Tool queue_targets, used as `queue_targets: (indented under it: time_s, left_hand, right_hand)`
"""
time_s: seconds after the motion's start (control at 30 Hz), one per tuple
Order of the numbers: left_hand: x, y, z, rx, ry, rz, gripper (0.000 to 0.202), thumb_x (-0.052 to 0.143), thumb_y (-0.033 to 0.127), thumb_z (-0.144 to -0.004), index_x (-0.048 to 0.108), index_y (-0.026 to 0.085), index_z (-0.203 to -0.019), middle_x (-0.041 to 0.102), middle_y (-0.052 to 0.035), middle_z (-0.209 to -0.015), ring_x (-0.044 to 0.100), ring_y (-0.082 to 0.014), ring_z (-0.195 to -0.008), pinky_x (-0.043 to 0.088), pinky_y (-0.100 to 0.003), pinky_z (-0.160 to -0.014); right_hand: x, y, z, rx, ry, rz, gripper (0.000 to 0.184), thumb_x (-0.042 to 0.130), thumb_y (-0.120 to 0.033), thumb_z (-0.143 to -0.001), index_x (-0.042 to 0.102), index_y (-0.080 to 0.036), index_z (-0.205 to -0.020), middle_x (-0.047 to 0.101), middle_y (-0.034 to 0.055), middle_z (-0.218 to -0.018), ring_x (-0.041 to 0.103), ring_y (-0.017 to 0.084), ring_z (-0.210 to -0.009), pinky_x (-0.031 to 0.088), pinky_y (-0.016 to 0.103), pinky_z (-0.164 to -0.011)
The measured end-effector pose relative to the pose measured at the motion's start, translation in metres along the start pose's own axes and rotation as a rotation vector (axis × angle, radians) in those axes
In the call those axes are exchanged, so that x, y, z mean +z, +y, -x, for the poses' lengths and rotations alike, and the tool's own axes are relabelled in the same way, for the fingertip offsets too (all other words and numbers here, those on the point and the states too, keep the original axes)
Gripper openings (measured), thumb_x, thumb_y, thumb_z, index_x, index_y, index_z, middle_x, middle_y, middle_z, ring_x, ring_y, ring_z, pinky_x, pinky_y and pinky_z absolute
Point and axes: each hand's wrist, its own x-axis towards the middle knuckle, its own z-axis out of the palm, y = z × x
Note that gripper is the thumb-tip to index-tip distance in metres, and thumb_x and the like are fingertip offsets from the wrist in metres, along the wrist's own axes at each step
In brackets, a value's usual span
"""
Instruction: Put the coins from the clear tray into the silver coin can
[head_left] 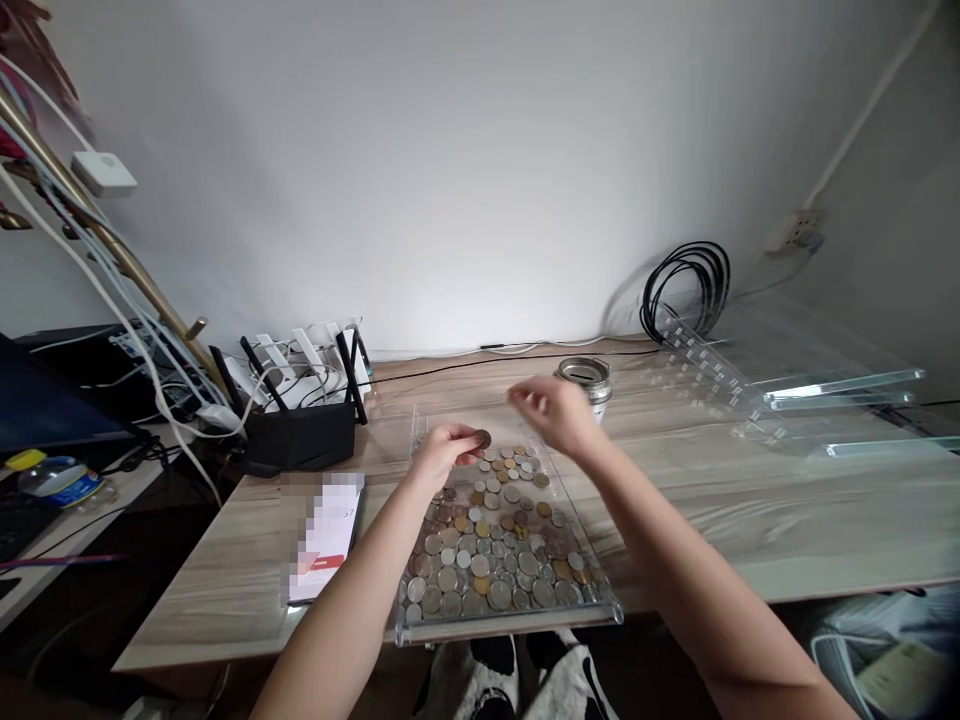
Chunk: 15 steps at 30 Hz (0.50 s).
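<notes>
A clear plastic tray (607,610) full of several mixed silver and bronze coins (495,550) lies on the wooden desk in front of me. My left hand (442,450) hovers over the tray's far end, fingers pinched on a brown coin (482,438). My right hand (551,410) is raised just beyond the tray, fingers curled together, close to a metal tin with a slotted lid (585,378). What the right fingers hold, if anything, is blurred.
A black router (300,430) with antennas and white cables stands at the back left. A card or booklet (326,535) lies left of the tray. Clear acrylic shelves (795,385) and a coiled black cable (686,280) sit at the right.
</notes>
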Motion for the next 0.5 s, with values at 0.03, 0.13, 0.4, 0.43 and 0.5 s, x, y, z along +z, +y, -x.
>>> queue_targets:
  time_s: [0.03, 0.13, 0.4, 0.43, 0.5]
  left_hand:
    - [0.001, 0.0, 0.001, -0.003, -0.026, 0.013, 0.019, 0.071, 0.02, -0.056, 0.059, 0.011, -0.067, 0.061, -0.0017, -0.061, 0.06, -0.0102, -0.057, 0.043, -0.017, -0.048]
    - [0.002, 0.001, 0.003, -0.01, -0.09, 0.044, 0.019, 0.07, 0.016, -0.056, 0.053, 0.012, -0.062, 0.061, -0.0005, -0.061, 0.062, -0.0129, -0.062, 0.045, -0.019, -0.053]
    - [0.006, 0.004, 0.005, 0.03, -0.007, -0.158, 0.008, 0.058, 0.018, -0.069, 0.055, 0.013, -0.075, 0.062, -0.0047, -0.074, 0.06, -0.0113, -0.061, 0.045, -0.018, -0.048]
    - [0.006, 0.003, 0.005, 0.028, -0.003, -0.2, 0.006, 0.056, 0.017, -0.07, 0.054, 0.013, -0.074, 0.061, -0.0043, -0.072, 0.059, -0.0104, -0.059, 0.044, -0.017, -0.047]
    - [0.008, 0.002, 0.005, 0.017, -0.037, -0.244, 0.004, 0.054, 0.017, -0.071, 0.054, 0.013, -0.072, 0.061, -0.0038, -0.07, 0.058, -0.0093, -0.056, 0.042, -0.016, -0.045]
  right_hand:
    - [0.013, -0.01, 0.003, -0.037, -0.15, -0.043, 0.023, 0.047, -0.028, -0.077, 0.064, -0.021, -0.09, 0.064, 0.0043, -0.079, 0.054, 0.014, -0.063, 0.042, 0.026, -0.058]
    - [0.039, -0.026, 0.008, -0.064, -0.337, -0.095, 0.019, 0.048, -0.021, -0.075, 0.065, -0.025, -0.08, 0.064, 0.0019, -0.071, 0.054, 0.014, -0.061, 0.042, 0.026, -0.058]
    - [-0.02, 0.028, -0.009, 0.218, 0.286, 0.319, 0.022, 0.045, -0.026, -0.075, 0.066, -0.021, -0.081, 0.066, 0.0043, -0.08, 0.057, 0.019, -0.072, 0.039, 0.028, -0.061]
    - [-0.029, 0.038, -0.011, 0.284, 0.314, 0.378, 0.022, 0.046, -0.026, -0.073, 0.066, -0.02, -0.08, 0.066, 0.0053, -0.078, 0.057, 0.02, -0.072, 0.038, 0.029, -0.06]
    - [-0.04, 0.057, -0.014, 0.381, 0.299, 0.403, 0.021, 0.05, -0.027, -0.068, 0.067, -0.02, -0.077, 0.066, 0.0055, -0.072, 0.057, 0.02, -0.069, 0.037, 0.028, -0.057]
